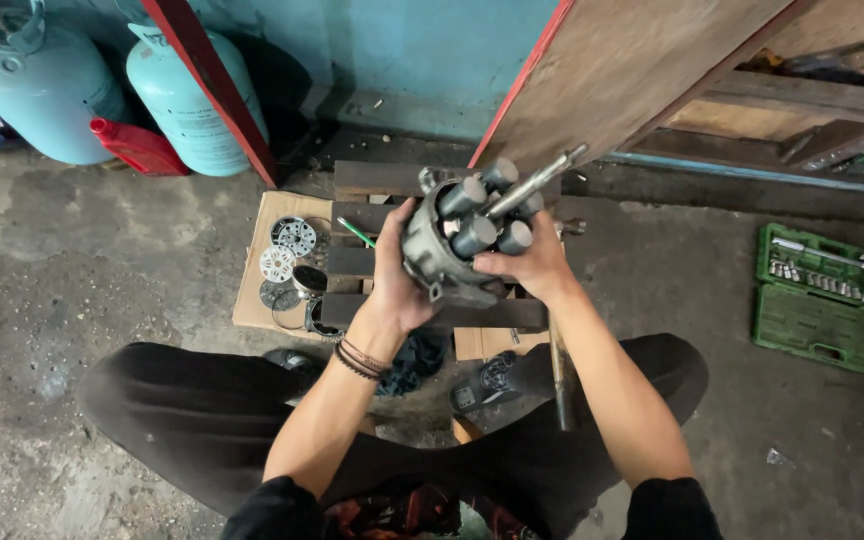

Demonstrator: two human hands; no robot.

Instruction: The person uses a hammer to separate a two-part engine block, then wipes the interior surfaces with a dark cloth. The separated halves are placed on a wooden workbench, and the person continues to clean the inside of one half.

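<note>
Both hands clamped on the piston assy point(467, 235): left hand point(397, 275) cradled the housing w/ pistons facing up, right hand point(532, 265) steadied the rim, above wood blocks point(352, 262); round plates point(287, 250) lay beside on cardboard point(252, 300).

- My one camera sits on my head, looking steeply down over my lap toward the concrete floor point(72, 260).
- It is close to my left hand point(397, 275) and right hand point(532, 265), which sit mid-frame.
- It faces forward to the blue wall point(432, 40); its far edge catches the gas cylinders point(192, 95).
</note>
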